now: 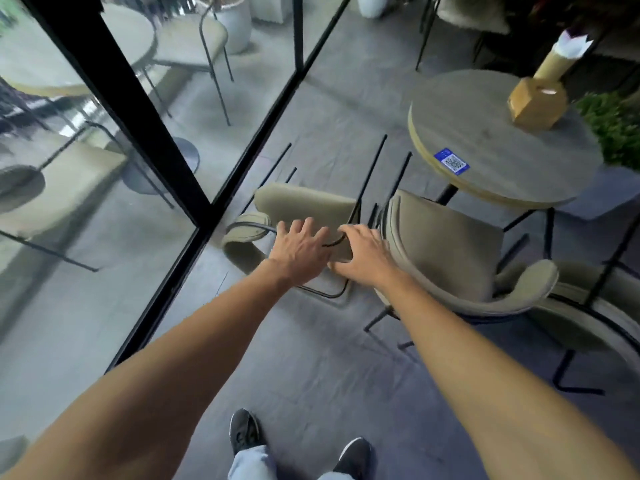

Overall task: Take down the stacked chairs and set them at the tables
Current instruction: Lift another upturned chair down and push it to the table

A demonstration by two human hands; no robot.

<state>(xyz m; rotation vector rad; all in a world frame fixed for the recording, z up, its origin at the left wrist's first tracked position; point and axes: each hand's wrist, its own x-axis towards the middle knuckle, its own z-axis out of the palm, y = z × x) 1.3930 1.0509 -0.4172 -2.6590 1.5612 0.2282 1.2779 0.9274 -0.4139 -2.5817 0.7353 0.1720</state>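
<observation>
Both hands, left (300, 244) and right (363, 252), reached with fingers spread, each grip loose, onto the upturned chair (304, 209) left of the round table (502, 157).

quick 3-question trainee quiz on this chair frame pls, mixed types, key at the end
1. True or false: the upturned chair under both hands has its legs pointing up.
2. The blue QR sticker sits on: A) the glass wall, B) the round table, C) a chair seat.
3. Fill in: the left hand and right hand are both at the chair's thin black ____.

Key: 1 true; 2 B; 3 frame. Hands rest at the frame with fingers spread; a firm grip cannot be confirmed.
</observation>
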